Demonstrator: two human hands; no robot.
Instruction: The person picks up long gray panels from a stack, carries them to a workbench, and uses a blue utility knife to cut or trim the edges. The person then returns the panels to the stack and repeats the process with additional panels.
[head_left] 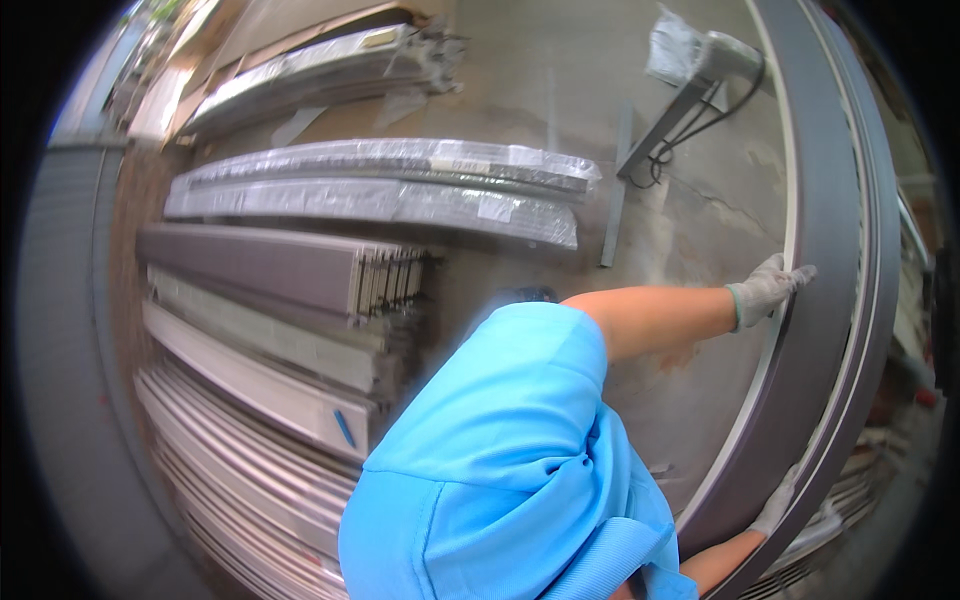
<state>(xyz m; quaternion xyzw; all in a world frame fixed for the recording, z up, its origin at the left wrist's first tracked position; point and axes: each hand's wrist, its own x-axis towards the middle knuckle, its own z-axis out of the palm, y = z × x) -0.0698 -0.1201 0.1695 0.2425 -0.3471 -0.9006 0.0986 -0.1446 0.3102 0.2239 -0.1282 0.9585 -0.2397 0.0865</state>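
A long dark grey-brown metal profile [815,330] with pale edges runs down the right side, its shape bent by the lens. My left hand [768,292], in a pale knit glove, reaches out from the blue sleeve and is closed over the profile's near edge. Lower down, my right hand [778,505], also gloved, grips the profile toward its far, grooved side. Part of its fingers is hidden there.
On the left lie stacked dark profiles [260,268], pale lengths [250,380] with a blue pen-like object [344,428], and plastic-wrapped profiles [380,200]. A metal stand [668,125] with a black cable rises from the concrete floor [520,90]. More metal lengths [835,530] lie beyond the profile.
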